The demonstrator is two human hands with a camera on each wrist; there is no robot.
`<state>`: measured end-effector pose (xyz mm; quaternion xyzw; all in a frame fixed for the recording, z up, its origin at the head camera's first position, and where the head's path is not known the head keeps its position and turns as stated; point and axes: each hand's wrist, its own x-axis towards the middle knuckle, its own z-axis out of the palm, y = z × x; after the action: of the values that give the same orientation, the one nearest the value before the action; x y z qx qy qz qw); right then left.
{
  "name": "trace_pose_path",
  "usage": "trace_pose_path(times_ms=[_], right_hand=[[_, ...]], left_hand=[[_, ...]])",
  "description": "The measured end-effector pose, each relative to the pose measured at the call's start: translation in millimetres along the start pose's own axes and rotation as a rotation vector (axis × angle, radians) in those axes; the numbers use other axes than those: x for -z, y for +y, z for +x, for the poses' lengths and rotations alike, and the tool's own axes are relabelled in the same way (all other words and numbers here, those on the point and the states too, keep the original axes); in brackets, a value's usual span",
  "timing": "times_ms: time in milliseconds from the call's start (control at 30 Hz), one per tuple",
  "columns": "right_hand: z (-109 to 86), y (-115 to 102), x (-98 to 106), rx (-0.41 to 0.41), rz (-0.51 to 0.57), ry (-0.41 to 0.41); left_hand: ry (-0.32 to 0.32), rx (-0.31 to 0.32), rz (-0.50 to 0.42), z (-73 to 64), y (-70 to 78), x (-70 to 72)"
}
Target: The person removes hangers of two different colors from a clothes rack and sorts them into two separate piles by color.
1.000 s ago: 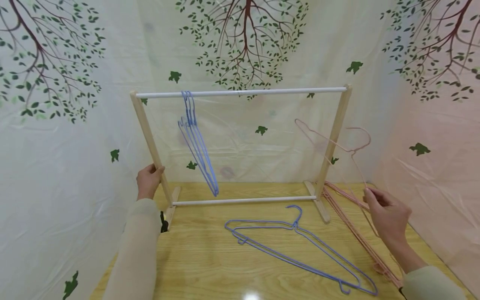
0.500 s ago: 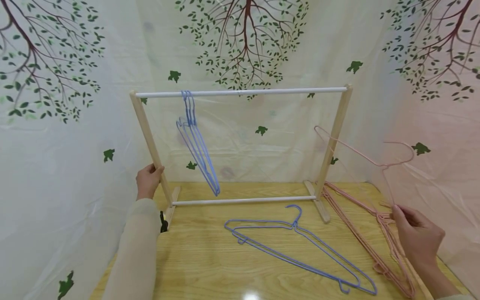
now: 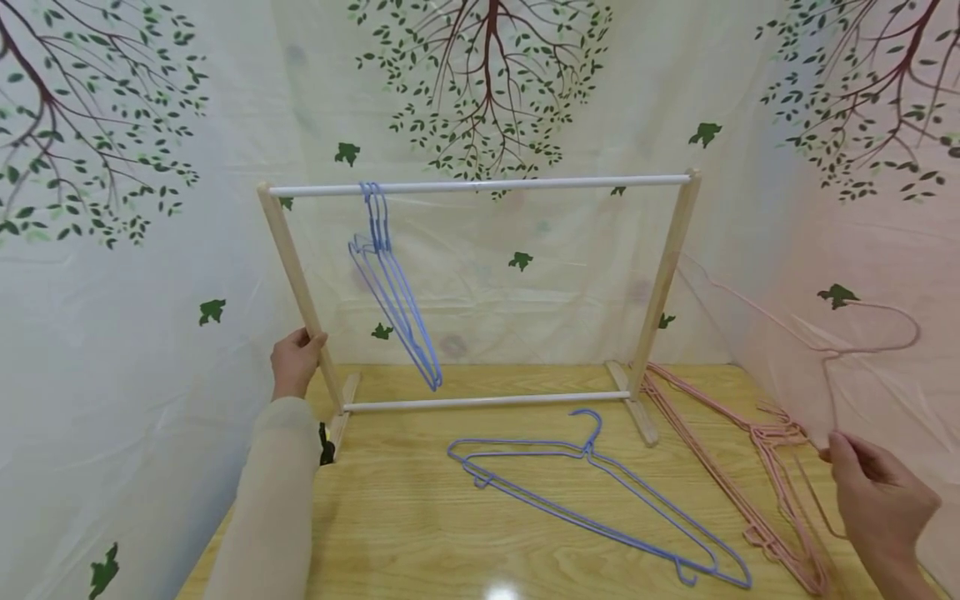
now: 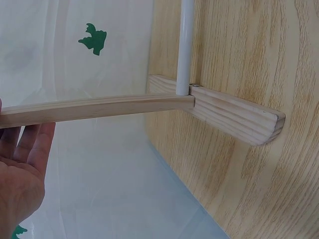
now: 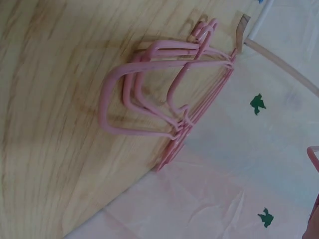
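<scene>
My left hand [image 3: 296,364] holds the left wooden post [image 3: 288,258] of a small hanger rack. In the left wrist view, its fingers reach around the post's edge. At the right, my right hand [image 3: 881,492] pinches a pink wire clothes hanger [image 3: 828,352] by its wire, hook pointing up and to the right. The held hanger is raised, beyond the rack's right post. Only a sliver of this hand shows in the right wrist view. Several blue hangers [image 3: 386,229] hang near the left end of the white top rail [image 3: 480,185].
One blue hanger [image 3: 589,451] lies on the wooden table [image 3: 390,517] in front of the rack. Several pink hangers [image 5: 187,63] lie in a pile at the table's right side, by the rack's right foot [image 3: 642,421]. A printed curtain [image 3: 480,308] encloses the back and sides.
My right hand has moved right and downward with the pink hanger, away from the rack and past the pink pile. My left hand stays on the post.
</scene>
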<state>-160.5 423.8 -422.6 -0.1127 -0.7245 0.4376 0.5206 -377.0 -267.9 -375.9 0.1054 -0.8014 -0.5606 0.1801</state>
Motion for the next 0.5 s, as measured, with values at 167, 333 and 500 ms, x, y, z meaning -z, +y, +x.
trace_pose_path(times_ms=[167,333,500], right_hand=[[2.6,2.8,6.6,-0.062,0.013,0.018],[4.8,10.2,7.4,-0.059,0.01,0.007],[3.0,21.2,5.5,-0.019,-0.028,-0.026]], left_hand=[[-0.002,-0.004,0.013,-0.6,1.5,-0.9],[-0.004,0.0,0.03,-1.3,2.9,-0.6],[-0.021,0.013,0.024,-3.0,3.6,0.7]])
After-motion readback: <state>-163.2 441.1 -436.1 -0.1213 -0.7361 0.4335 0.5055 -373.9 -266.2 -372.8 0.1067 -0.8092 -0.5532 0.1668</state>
